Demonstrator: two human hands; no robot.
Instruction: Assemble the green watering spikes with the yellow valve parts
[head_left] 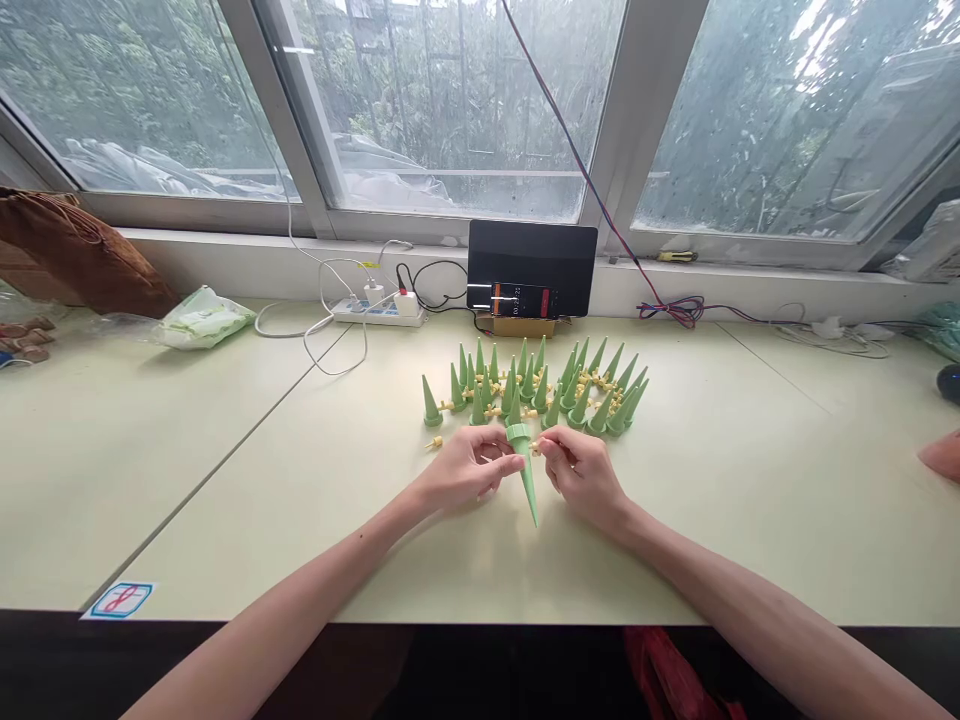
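Observation:
My left hand (478, 464) grips a green plant watering spike (526, 480), its cap end up and its pointed tip slanting down toward me. Close on the right, my right hand (579, 468) pinches a small yellow valve (534, 450) beside the cap; whether the valve touches the spike I cannot tell. Behind both hands several green spikes stand point up on the table, such as one at the left end (430, 402), with yellow valves among them. A loose yellow valve (434, 442) lies just left of my left hand.
A dark tablet (532, 255) leans by the window with a phone (521, 300) before it. To its left are a power strip (386, 312), white cables and a packet of wipes (204, 318). A brown bag (82, 250) stands far left. Part of a person's hand (941, 458) shows at the right edge.

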